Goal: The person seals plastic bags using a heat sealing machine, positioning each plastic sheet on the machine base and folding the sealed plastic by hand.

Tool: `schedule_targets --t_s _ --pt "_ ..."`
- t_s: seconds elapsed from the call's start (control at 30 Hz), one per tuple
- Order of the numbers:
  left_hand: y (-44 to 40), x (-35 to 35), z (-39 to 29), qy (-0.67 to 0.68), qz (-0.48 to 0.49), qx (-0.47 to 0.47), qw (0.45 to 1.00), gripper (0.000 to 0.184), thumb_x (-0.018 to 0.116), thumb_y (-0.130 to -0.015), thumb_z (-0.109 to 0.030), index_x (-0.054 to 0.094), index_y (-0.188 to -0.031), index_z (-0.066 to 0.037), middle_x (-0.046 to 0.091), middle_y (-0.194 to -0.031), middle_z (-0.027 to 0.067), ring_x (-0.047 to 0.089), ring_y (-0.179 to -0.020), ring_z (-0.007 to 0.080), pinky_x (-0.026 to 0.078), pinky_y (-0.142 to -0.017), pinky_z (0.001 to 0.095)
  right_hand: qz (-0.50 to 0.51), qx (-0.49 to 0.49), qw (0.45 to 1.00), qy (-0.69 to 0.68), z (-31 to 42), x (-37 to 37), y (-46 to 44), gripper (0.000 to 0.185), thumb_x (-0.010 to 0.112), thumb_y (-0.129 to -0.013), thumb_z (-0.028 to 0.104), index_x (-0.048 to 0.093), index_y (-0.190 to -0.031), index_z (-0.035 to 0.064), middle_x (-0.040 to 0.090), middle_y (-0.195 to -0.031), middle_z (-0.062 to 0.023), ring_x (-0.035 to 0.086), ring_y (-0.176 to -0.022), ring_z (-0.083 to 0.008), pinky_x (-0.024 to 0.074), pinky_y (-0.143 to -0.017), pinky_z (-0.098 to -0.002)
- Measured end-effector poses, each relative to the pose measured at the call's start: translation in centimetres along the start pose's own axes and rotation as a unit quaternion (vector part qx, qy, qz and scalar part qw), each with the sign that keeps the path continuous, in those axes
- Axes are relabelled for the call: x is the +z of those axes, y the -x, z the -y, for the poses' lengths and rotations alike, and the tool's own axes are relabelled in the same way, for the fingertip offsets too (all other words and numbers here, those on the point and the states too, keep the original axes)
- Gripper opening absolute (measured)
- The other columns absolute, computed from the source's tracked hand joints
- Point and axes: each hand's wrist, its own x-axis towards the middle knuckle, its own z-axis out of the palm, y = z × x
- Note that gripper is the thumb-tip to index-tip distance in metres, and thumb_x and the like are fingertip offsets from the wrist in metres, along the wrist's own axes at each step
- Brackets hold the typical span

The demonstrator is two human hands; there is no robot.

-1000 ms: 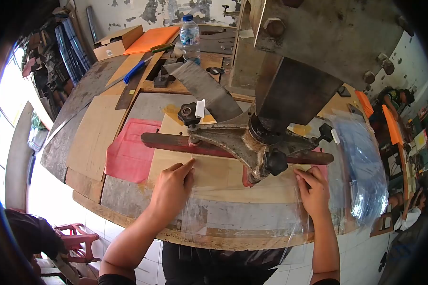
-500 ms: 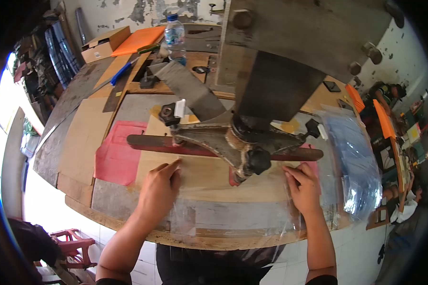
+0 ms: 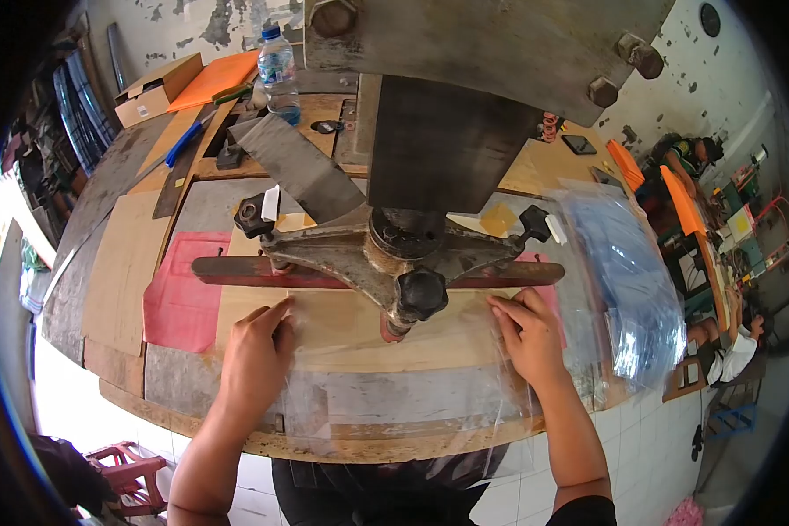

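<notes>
Peeling paint marks the pale wall (image 3: 184,26) behind a worn worktable (image 3: 171,381), seen from the head camera through a round, dark-edged lens. A heavy metal press (image 3: 451,145) stands over the middle of the table, its long bar (image 3: 219,270) lying crosswise. Under the bar are a tan sheet (image 3: 351,342) and a pink sheet (image 3: 184,298).

The left hand (image 3: 256,351) is nearly closed, thumb and forefinger pressed together just on the near side of the bar, pinching a clear plastic sheet (image 3: 311,410). The right hand (image 3: 530,342) pinches the same plastic well to the right, its thumb and forefinger also together and the other fingers bent.

The clear plastic sheet lies over the tan sheet, between the hands. Its far side runs left to right, roughly in line with the bar; its sides run toward the person and past the table's near edge. Which way is longer cannot be told.

To the right is a pile of bluish clear plastic (image 3: 627,289); at the back left, a water bottle (image 3: 278,74) and a cardboard box (image 3: 153,95). Another person (image 3: 688,162) is at the far right.

The plastic's far edge is hard to make out, and the press's top is cut off.
</notes>
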Motion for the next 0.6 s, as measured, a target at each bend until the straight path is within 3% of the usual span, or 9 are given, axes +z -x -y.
schedule_targets --t_s 0.37,0.43,0.6 --pt "0.03 -0.17 -0.16 0.003 0.000 0.005 1.000 0.033 0.061 -0.098 -0.002 0.071 -0.129 0.003 0.073 -0.102 0.0270 0.073 -0.080 0.0362 0.056 -0.075 0.0402 0.004 0.004 1.000 -0.011 0.13 0.02 0.00 0.025 0.074 -0.094 0.004 0.080 -0.118 0.0067 0.066 -0.098 -0.0114 0.067 -0.087 -0.0280 0.0554 -0.074 -0.0396" --pt "-0.02 -0.29 -0.40 0.011 0.008 -0.016 1.000 0.032 0.061 -0.098 -0.004 0.071 -0.128 0.004 0.072 -0.105 0.0288 0.072 -0.088 0.0441 0.056 -0.079 0.0457 0.002 -0.005 1.000 -0.010 0.05 0.06 0.01 0.025 0.074 -0.094 0.003 0.080 -0.118 0.0065 0.065 -0.098 -0.0116 0.067 -0.087 -0.0284 0.0554 -0.074 -0.0400" --pt "-0.07 -0.41 -0.62 0.011 0.010 -0.019 1.000 0.033 0.061 -0.098 -0.004 0.071 -0.128 0.004 0.072 -0.105 0.0289 0.072 -0.088 0.0444 0.056 -0.080 0.0458 -0.001 -0.010 1.000 -0.003 0.08 0.10 -0.03 0.025 0.074 -0.093 0.002 0.080 -0.118 0.0063 0.064 -0.096 -0.0115 0.067 -0.086 -0.0286 0.0553 -0.074 -0.0406"
